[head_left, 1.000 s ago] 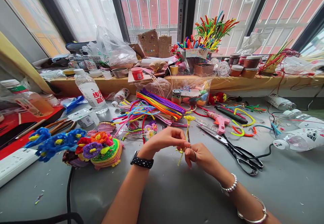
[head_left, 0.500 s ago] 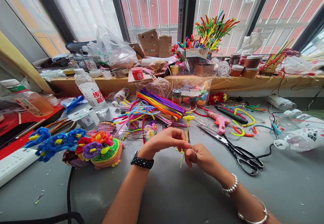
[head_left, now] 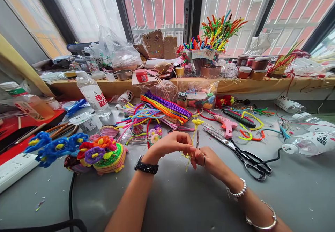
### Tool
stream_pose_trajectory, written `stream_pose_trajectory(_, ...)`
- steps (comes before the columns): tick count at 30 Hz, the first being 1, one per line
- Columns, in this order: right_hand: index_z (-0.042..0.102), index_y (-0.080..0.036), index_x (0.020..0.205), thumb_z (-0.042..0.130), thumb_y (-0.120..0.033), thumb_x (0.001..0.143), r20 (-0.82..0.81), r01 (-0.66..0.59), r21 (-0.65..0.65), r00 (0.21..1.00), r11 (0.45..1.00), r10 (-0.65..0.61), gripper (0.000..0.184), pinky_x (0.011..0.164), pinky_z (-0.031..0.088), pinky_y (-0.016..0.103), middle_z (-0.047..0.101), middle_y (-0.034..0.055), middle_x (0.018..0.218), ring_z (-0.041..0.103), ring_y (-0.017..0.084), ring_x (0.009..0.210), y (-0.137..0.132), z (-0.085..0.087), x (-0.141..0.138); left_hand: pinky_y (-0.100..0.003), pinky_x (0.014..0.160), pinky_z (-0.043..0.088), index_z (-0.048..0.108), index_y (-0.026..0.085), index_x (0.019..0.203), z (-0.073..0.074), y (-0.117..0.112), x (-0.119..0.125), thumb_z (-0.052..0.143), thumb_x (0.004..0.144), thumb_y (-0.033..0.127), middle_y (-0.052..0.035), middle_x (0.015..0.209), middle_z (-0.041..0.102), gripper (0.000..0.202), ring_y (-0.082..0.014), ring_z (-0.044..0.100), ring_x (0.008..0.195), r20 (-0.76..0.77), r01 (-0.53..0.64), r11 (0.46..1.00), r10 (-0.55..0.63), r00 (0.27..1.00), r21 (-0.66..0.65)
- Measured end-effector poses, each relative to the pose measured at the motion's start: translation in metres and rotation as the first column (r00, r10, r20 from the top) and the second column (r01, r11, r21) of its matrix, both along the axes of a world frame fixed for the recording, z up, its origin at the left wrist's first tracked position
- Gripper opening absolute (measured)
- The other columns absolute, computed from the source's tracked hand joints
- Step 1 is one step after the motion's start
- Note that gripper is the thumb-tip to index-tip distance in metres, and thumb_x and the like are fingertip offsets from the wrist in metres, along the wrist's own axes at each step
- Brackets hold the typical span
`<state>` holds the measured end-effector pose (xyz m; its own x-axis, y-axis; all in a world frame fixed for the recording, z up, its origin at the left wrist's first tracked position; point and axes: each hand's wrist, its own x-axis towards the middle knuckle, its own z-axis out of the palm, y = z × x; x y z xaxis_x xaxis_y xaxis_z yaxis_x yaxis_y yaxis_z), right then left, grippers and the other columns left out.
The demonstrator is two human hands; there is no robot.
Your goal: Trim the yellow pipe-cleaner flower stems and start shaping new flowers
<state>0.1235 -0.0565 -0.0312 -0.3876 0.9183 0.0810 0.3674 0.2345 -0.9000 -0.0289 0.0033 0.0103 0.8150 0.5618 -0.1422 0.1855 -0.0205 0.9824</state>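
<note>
Gray worktable below a tan window ledge.
Daylight enters through dark-framed windows; beyond stand pale vertical bars and a reddish wall.

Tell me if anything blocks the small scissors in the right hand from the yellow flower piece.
Nothing visible does above the hands: the small scissors, held points-up in the right hand, are just beside the yellow flower piece pinched in the left hand. Lower down, the hands hide parts of both, so I can't tell there.
</note>
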Motion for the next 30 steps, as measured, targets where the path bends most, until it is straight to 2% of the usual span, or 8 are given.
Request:
stream_pose_trajectory(7, 0.052, -0.012, 0.042, 0.014, -0.072, 0.067, 0.013, 0.008, 0.005, 1.000, 1.000, -0.008, 0.075, 0.048, 0.026, 0.022, 0.045, 0.0007, 0.050, 0.037, 0.008, 0.046, -0.001, 0.004, 0.000, -0.018, 0.050, 0.033, 0.050, 0.012, 0.064, -0.002, 0.001, 0.001, 0.059, 0.064, 0.033, 0.0024, 0.056, 0.050, 0.023, -0.0070, 0.046, 0.055, -0.030, 0.034, 0.999, -0.034, 0.999, 0.009)
stream_pose_trajectory(13, 0.048, -0.014, 0.037, 0.021, -0.067, 0.071, -0.012, 0.036, -0.019, 0.999, 0.999, -0.037, 0.069, 0.047, 0.025, 0.021, 0.033, -0.0026, 0.039, 0.032, 0.007, 0.041, 0.001, -0.001, 0.000, -0.019, 0.052, 0.034, 0.051, 0.012, 0.064, -0.001, 0.000, 0.001, 0.060, 0.063, 0.034, 0.0024, 0.057, 0.051, 0.024, -0.0070, 0.045, 0.056, -0.042, 0.008, 1.000, -0.008, 0.999, 0.010)
stream_pose_trajectory(21, 0.045, -0.014, 0.034, 0.030, -0.062, 0.073, -0.019, 0.053, -0.048, 0.998, 0.997, -0.054, 0.064, 0.045, 0.024, 0.021, 0.035, -0.0025, 0.035, 0.032, 0.007, 0.039, 0.001, -0.004, 0.001, -0.018, 0.050, 0.032, 0.049, 0.012, 0.063, -0.001, 0.001, 0.001, 0.059, 0.064, 0.033, 0.0030, 0.057, 0.050, 0.023, -0.0055, 0.043, 0.053, -0.028, -0.009, 1.000, 0.009, 1.000, 0.008)
stream_pose_trajectory(30, 0.052, -0.012, 0.039, 0.021, -0.068, 0.070, 0.006, 0.002, -0.010, 1.000, 1.000, -0.002, 0.071, 0.043, 0.022, 0.022, 0.029, -0.0034, 0.037, 0.029, 0.006, 0.039, 0.002, -0.004, 0.002, -0.018, 0.049, 0.032, 0.049, 0.013, 0.063, 0.001, 0.002, 0.000, 0.058, 0.066, 0.033, 0.0031, 0.055, 0.051, 0.022, -0.0059, 0.045, 0.052, -0.010, -0.003, 1.000, 0.003, 1.000, 0.008)
